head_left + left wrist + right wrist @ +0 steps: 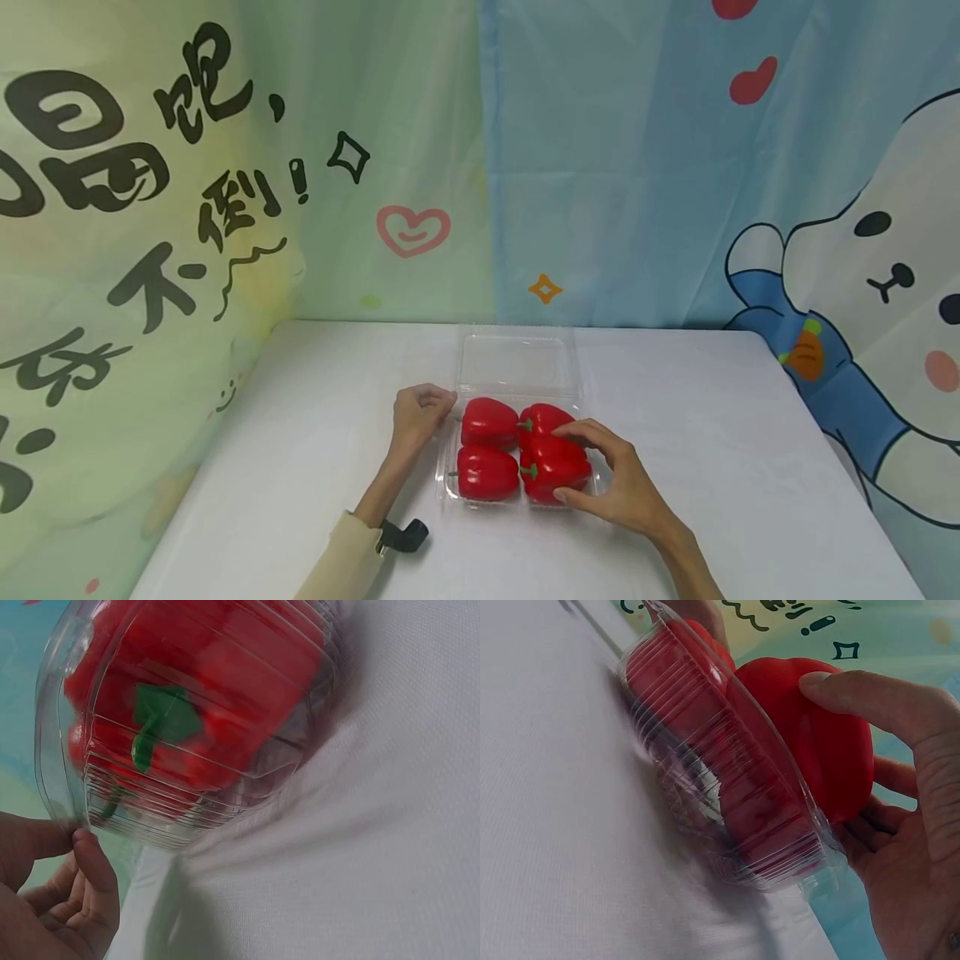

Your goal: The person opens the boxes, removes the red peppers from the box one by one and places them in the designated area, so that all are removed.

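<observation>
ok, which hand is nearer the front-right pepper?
Right. The right hand grips the front-right pepper, thumb and fingers curled round it. The left hand sits at the clear container's left edge, two peppers away.

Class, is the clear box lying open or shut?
Open: the lid lies flat behind the box, and four peppers sit uncovered under the right hand.

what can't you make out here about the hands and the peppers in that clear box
- Left hand: whether its curled fingers pinch the clamshell box rim; head view too small, left wrist view shows them only near it.
- Bell pepper under the right hand: fingers hide its right side.
- Rear peppers: blurred through ribbed plastic in both wrist views.
</observation>
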Tool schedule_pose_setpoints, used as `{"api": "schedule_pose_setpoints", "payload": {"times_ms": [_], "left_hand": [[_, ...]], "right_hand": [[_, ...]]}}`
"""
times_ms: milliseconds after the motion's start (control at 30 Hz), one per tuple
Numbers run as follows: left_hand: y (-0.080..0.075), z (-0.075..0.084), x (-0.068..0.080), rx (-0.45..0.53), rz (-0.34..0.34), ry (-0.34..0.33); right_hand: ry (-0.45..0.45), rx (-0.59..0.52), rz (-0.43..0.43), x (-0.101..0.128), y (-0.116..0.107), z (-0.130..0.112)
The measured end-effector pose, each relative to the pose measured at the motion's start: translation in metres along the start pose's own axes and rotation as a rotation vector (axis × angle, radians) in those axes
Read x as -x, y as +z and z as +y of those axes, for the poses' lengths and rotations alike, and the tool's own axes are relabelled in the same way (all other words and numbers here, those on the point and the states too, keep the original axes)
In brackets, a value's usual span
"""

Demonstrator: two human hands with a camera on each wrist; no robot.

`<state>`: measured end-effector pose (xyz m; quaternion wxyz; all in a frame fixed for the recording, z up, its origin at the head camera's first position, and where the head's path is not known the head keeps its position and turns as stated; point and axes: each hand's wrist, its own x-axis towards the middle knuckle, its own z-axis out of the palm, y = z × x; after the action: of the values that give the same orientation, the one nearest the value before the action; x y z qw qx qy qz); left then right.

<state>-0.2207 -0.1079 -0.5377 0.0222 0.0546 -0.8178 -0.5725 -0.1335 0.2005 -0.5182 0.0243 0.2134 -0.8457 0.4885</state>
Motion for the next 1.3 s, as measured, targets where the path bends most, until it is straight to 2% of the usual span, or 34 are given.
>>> {"api": "schedule_pose_setpoints", "payload": {"times_ms": [233,700,1300], "left_hand": [[0.0005,-0.0002,0.0005,0.011,0.005,-0.011],[0.0008,0.0007,0.0015,0.017,0.003,-0.009],[0.0014,-0.0013,0.0007,0.026,0.004,-0.007]], "right_hand": [[0.015,-0.043,0.009,-0.0006,-0.0009,-0.0011],[-0.03,-0.146,0.093,0.0004,0.0026,-0.0002],[-0.05,-0.142,0.179,-0.001,-0.0002,-0.0002]]}}
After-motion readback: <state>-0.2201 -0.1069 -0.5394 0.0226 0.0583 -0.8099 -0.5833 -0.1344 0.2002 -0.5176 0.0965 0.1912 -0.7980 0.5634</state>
